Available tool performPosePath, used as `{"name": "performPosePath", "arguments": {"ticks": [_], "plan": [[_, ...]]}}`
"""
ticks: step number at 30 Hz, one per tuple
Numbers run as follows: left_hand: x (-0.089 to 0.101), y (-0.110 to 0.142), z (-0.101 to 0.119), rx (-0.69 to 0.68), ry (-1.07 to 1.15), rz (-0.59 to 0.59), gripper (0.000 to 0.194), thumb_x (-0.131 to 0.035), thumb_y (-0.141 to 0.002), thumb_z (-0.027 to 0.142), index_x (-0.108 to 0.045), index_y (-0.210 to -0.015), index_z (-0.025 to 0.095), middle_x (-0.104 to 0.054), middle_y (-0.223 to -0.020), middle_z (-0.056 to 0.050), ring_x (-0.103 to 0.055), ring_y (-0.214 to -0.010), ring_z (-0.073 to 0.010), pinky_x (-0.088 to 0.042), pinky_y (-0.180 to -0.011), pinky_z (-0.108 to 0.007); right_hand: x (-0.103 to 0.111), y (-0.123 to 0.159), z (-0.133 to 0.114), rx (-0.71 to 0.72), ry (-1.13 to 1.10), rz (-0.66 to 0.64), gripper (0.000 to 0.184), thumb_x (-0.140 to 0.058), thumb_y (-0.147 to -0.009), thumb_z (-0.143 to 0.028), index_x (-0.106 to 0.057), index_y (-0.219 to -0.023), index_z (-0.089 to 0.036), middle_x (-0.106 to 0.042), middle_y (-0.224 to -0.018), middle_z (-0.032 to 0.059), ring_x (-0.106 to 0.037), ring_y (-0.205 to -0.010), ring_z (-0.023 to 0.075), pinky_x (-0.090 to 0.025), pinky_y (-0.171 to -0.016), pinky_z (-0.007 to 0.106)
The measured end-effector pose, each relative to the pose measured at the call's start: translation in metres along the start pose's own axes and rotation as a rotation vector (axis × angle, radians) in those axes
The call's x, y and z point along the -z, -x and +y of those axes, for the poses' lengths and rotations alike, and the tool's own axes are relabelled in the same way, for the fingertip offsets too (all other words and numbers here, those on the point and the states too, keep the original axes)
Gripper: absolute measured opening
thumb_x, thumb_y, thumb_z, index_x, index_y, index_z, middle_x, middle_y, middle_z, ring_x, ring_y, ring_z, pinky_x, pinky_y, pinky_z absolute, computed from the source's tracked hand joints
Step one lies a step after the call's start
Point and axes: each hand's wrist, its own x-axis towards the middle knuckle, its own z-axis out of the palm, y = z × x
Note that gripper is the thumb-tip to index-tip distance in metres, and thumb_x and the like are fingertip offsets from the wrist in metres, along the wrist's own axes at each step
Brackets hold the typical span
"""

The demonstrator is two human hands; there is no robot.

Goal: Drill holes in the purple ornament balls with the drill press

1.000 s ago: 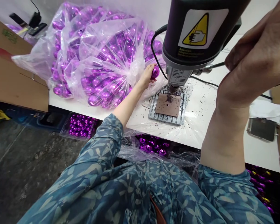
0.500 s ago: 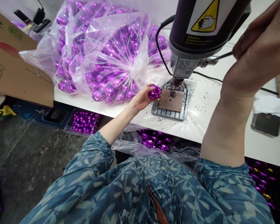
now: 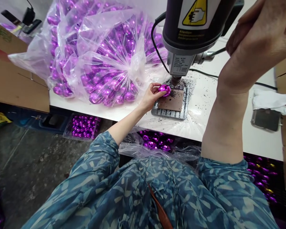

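Purple faceted bauble (image 3: 164,90) looks light, slick and fragile, best cradled gently; left hand (image 3: 150,97) curls its fingers around it, while raised right hand (image 3: 259,30) has a grip I can't quite make out.

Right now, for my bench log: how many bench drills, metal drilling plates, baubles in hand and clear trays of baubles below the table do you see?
Bench drill: 1
Metal drilling plate: 1
Faceted purple bauble in the left hand: 1
Clear tray of purple baubles: 1
Total: 4

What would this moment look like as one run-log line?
left hand: purple mirrored ball under drill press | right hand: raised at feed lever
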Motion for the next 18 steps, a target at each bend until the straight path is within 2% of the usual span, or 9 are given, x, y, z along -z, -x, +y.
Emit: {"name": "performPosePath", "arguments": {"ticks": [3, 8, 11, 14, 18], "plan": [[-0.003, -0.003, -0.006, -0.049, -0.029, 0.003, 0.054, -0.102, -0.074, 0.027, -0.059, -0.106, 0.025, -0.079, -0.097, 0.003, -0.078, -0.101, -0.0168, -0.058, -0.105, -0.035, -0.005, -0.001, 0.004, -0.036, 0.000, 0.131, 0.109, -0.016, -0.043, -0.109, -0.014, -0.073, -0.004, -0.025, -0.066, 0.0044, -0.036, -0.060, -0.0136, -0.014, -0.064, 0.008], [-0.006, 0.002, -0.007, -0.043, -0.118, -0.009, 0.056, -0.104, -0.071, 0.027, -0.059, -0.104, 0.025, -0.078, -0.100, 0.001, -0.076, -0.104, -0.0187, -0.056, -0.102, -0.036, -0.009, -0.005, 0.011, 0.049, 0.018, 0.125, 0.103, -0.006, -0.053, -0.107, -0.012, -0.069, -0.006, -0.023, -0.061, 0.0043, -0.041, -0.059, -0.0113, -0.017, -0.064, 0.009], [-0.006, 0.003, -0.007, -0.069, -0.181, -0.030, 0.057, -0.105, -0.066, 0.026, -0.063, -0.104, 0.025, -0.078, -0.108, -0.002, -0.076, -0.112, -0.0221, -0.055, -0.105, -0.037, -0.008, -0.005, 0.010, 0.037, 0.022, 0.117, 0.105, -0.004, -0.049, -0.109, -0.011, -0.070, -0.006, -0.023, -0.062, 0.0041, -0.043, -0.060, -0.0109, -0.021, -0.064, 0.007], [-0.006, 0.004, -0.007, -0.143, -0.272, -0.085, 0.056, -0.105, -0.065, 0.030, -0.069, -0.108, 0.025, -0.078, -0.119, -0.006, -0.073, -0.122, -0.0271, -0.055, -0.114, -0.043, -0.006, -0.001, 0.003, 0.017, 0.015, 0.114, 0.110, -0.003, -0.041, -0.112, -0.011, -0.069, -0.006, -0.023, -0.061, 0.0042, -0.045, -0.061, -0.0097, -0.023, -0.065, 0.007], [-0.009, 0.009, -0.011, -0.202, -0.311, -0.151, 0.058, -0.106, -0.064, 0.036, -0.071, -0.110, 0.027, -0.074, -0.125, -0.008, -0.066, -0.133, -0.0328, -0.049, -0.125, -0.052, -0.005, 0.005, -0.005, 0.009, -0.016, 0.102, 0.111, -0.009, -0.042, -0.115, -0.013, -0.069, -0.007, -0.022, -0.061, 0.0038, -0.041, -0.059, -0.0106, -0.020, -0.066, 0.008]]}}
